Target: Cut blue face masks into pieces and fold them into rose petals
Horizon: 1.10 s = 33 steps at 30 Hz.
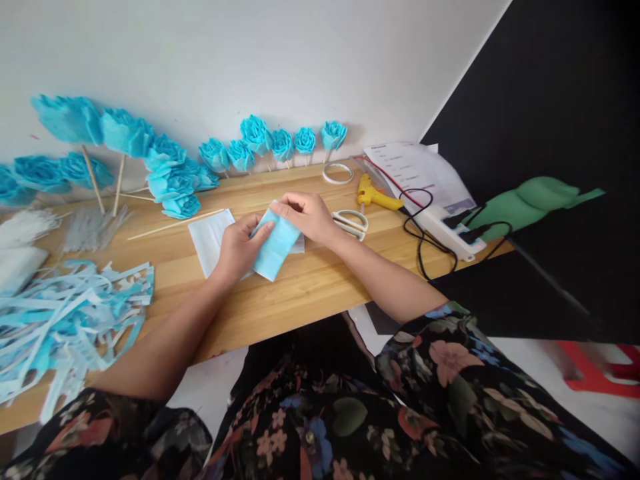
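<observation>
A folded light-blue face mask (pixel 277 248) is held over the wooden table, tilted, between both hands. My left hand (pixel 241 243) pinches its left side, with the thumb lying on top. At its upper edge, my right hand (pixel 305 213) closes on the corner with thumb and fingers. Beneath the hands lie pale flat sheets (pixel 207 239), perhaps more mask material, partly covered by the left hand. White-handled scissors (pixel 353 223) rest just right of the right hand, their blades hidden behind it.
Blue flowers on sticks (pixel 257 135) line the wall. At the left lies a heap of blue and white strips (pixel 75 320). A tape roll (pixel 338 174), a yellow glue gun (pixel 377 195), printed papers (pixel 420 172), a corded power strip (pixel 450 233) and a green object (pixel 533 200) stand right.
</observation>
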Each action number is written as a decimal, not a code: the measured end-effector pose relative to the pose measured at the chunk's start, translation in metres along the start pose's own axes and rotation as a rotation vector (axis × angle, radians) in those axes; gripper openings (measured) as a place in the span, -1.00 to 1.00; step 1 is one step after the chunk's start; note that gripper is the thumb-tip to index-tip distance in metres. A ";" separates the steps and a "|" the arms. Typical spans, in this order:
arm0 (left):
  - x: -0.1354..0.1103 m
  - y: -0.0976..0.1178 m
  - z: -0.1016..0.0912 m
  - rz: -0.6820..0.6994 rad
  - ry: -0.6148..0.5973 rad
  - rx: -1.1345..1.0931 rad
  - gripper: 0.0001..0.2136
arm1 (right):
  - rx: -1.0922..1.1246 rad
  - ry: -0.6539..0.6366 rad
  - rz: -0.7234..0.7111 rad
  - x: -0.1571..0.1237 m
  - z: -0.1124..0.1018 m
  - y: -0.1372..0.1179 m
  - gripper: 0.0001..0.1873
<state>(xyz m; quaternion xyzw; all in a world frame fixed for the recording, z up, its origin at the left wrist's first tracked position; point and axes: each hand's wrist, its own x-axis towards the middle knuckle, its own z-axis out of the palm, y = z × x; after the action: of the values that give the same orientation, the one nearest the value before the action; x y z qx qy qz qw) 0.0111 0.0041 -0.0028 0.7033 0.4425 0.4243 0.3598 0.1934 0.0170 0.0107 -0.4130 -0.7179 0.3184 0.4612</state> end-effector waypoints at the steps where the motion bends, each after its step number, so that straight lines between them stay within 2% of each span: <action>1: 0.000 0.001 0.000 -0.009 -0.013 -0.002 -0.74 | -0.031 0.023 -0.014 0.000 0.000 -0.001 -0.50; 7: 0.002 0.000 -0.002 -0.030 0.023 -0.009 -0.77 | -0.082 0.245 -0.032 0.007 -0.010 0.006 -0.46; 12: 0.003 -0.005 -0.004 -0.092 0.033 -0.116 -0.79 | -0.103 0.390 0.001 0.015 -0.021 0.016 -0.42; 20: 0.002 -0.006 -0.005 -0.103 0.050 -0.153 -0.70 | -0.136 0.410 0.028 0.015 -0.020 0.017 -0.40; 33: 0.002 -0.001 -0.005 -0.068 0.071 -0.080 -0.68 | -0.249 0.419 -0.019 0.013 -0.021 0.018 -0.40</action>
<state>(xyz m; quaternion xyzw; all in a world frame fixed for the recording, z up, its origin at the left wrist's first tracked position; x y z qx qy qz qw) 0.0061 0.0072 -0.0014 0.6576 0.4612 0.4538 0.3859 0.2153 0.0380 0.0085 -0.5168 -0.6441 0.1303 0.5487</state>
